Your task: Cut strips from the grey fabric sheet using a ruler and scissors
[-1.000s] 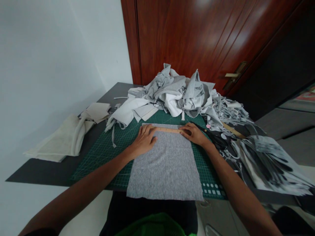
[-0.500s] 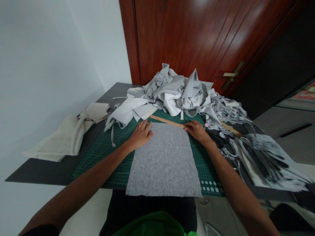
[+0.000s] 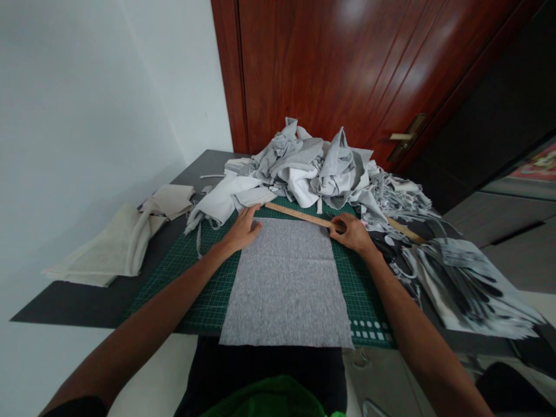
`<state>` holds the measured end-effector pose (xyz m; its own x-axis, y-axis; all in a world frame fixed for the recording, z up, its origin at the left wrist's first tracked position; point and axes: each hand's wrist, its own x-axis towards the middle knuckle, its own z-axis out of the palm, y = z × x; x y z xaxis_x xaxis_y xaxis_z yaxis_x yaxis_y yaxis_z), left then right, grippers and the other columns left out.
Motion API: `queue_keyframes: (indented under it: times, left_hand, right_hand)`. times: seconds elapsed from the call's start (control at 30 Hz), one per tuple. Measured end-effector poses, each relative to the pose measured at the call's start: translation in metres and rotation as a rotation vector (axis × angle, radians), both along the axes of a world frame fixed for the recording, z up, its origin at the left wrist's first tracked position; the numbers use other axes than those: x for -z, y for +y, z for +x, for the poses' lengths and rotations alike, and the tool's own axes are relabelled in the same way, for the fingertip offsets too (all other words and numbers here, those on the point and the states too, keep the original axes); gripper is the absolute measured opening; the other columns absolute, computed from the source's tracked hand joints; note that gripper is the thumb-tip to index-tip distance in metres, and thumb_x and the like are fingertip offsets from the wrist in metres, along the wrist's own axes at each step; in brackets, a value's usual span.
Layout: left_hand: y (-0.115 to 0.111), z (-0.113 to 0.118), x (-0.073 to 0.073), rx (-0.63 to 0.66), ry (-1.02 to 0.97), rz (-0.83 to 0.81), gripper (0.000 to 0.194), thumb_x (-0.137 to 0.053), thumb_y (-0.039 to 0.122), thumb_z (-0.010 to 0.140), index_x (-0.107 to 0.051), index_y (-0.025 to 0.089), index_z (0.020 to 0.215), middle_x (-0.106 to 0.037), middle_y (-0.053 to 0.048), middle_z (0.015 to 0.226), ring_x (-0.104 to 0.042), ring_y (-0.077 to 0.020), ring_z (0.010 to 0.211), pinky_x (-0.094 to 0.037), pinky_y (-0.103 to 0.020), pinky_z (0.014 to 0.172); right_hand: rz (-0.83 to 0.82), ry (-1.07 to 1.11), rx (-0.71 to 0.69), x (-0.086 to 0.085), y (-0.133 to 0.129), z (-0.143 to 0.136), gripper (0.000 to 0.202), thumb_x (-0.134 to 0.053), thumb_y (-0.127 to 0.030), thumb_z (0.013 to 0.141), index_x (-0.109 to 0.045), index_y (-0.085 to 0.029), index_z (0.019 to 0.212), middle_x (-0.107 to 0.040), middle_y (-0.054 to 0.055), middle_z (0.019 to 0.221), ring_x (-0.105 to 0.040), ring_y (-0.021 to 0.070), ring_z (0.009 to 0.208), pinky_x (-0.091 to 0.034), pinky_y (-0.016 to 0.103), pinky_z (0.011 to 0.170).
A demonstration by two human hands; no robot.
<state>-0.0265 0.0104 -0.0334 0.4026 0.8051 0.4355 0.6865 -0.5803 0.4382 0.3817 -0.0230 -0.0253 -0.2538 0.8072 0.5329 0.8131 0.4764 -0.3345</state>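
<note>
Right hand [image 3: 351, 234] pinches ruler [image 3: 299, 214], its long axis slanting far-left past cloth [image 3: 289, 284]; left hand [image 3: 241, 231] lies open, thumb wide

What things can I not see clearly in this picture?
- Head view: right end of the flat wooden ruler, hidden by the right hand.
- Head view: the ruler's markings, too small to read.
- Head view: black object on the table, partly hidden by the same hand and its wrist.
- Head view: reddish patterned surface, cut off by the right edge.

Wooden ruler [image 3: 299, 215] in right fingers [image 3: 336, 227]
</note>
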Motion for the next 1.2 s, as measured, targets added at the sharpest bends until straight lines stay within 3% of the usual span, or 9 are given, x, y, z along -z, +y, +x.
queue_keyframes:
  times: [0.2, 0.33, 0.4, 0.67, 1.0, 1.2]
  left_hand:
    - [-0.006, -0.012, -0.020, 0.126, 0.059, 0.059, 0.061, -0.056, 0.042, 0.106, -0.043, 0.018, 0.161, -0.053, -0.016, 0.159, -0.046, -0.0337, 0.149, -0.036, -0.056, 0.129]
    - [-0.007, -0.021, -0.023, 0.314, 0.160, -0.043, 0.043, -0.048, 0.041, 0.111, -0.061, 0.025, 0.148, -0.063, -0.011, 0.147, -0.055, -0.0286, 0.139, -0.042, -0.050, 0.124]
    - [-0.007, -0.022, -0.021, 0.346, 0.193, -0.053, 0.040, -0.045, 0.038, 0.112, -0.067, 0.025, 0.142, -0.066, -0.010, 0.142, -0.057, -0.0268, 0.135, -0.043, -0.047, 0.121]
    - [-0.003, -0.018, -0.012, 0.185, 0.248, -0.015, 0.041, -0.045, 0.029, 0.108, -0.068, 0.024, 0.142, -0.069, -0.011, 0.132, -0.059, -0.0282, 0.127, -0.044, -0.048, 0.113]
    - [0.001, -0.020, -0.006, 0.120, 0.126, -0.024, 0.037, -0.054, 0.027, 0.099, -0.076, 0.022, 0.128, -0.071, -0.011, 0.124, -0.062, -0.0288, 0.122, -0.049, -0.048, 0.113]
    - [0.004, -0.017, -0.004, 0.118, 0.110, -0.023, 0.037, -0.056, 0.025, 0.096, -0.075, 0.020, 0.127, -0.070, -0.012, 0.121, -0.062, -0.0298, 0.120, -0.050, -0.049, 0.112]
  right_hand:
    - [-0.039, 0.010, -0.113, -0.002, -0.004, -0.005, 0.013, -0.070, -0.033, 0.088, -0.071, -0.024, 0.097, -0.073, 0.009, 0.097, -0.070, 0.0275, 0.094, -0.058, 0.042, 0.086]
    - [-0.074, -0.018, -0.201, -0.001, -0.004, -0.015, 0.012, -0.070, -0.031, 0.090, -0.071, -0.024, 0.100, -0.073, 0.009, 0.097, -0.069, 0.0275, 0.097, -0.057, 0.043, 0.090]
    - [-0.068, -0.031, -0.232, 0.000, -0.004, -0.021, 0.013, -0.071, -0.030, 0.090, -0.071, -0.024, 0.101, -0.073, 0.009, 0.097, -0.068, 0.0281, 0.098, -0.057, 0.044, 0.090]
    - [-0.006, -0.104, -0.197, 0.001, 0.000, -0.038, 0.015, -0.070, -0.030, 0.092, -0.073, -0.024, 0.106, -0.076, 0.010, 0.102, -0.065, 0.0307, 0.099, -0.052, 0.048, 0.092]
    - [-0.033, -0.120, -0.158, 0.007, 0.006, -0.040, 0.023, -0.064, -0.036, 0.099, -0.077, -0.024, 0.113, -0.073, 0.011, 0.108, -0.063, 0.0312, 0.103, -0.047, 0.048, 0.091]
    - [-0.035, -0.099, -0.123, 0.011, 0.008, -0.038, 0.021, -0.067, -0.036, 0.097, -0.078, -0.023, 0.109, -0.070, 0.010, 0.103, -0.062, 0.0304, 0.101, -0.046, 0.047, 0.090]
